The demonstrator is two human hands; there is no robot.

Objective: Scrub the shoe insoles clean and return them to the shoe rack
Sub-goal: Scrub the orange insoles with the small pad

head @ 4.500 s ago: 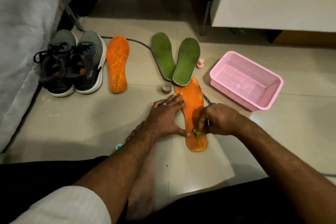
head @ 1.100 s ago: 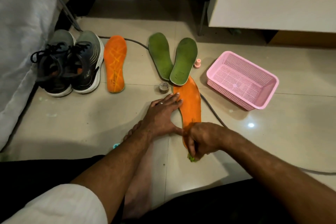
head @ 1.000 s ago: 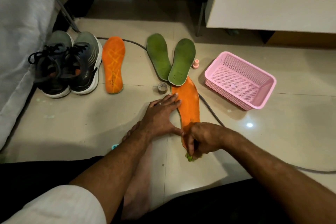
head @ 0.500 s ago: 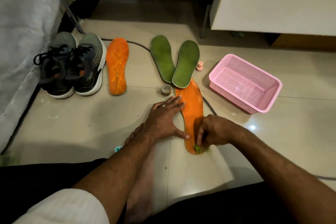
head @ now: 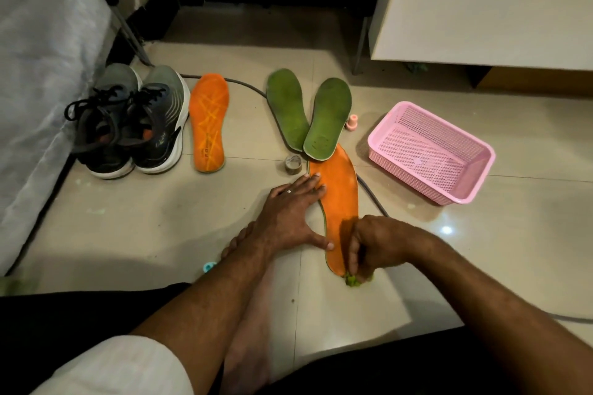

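Since half a second ago, my right hand (head: 378, 244) has slid its green scrubber (head: 353, 280) down to the heel edge of the orange insole (head: 341, 202) on the floor; the grip is curled, pinching the scrubber. My left hand (head: 288, 215) stays spread flat, pressing the smooth insole's edge. Left to right: laced mesh sneakers (head: 134, 125), a patterned orange insole (head: 208, 122), two matte green insoles (head: 308, 115), a perforated pink plastic basket (head: 430, 151).
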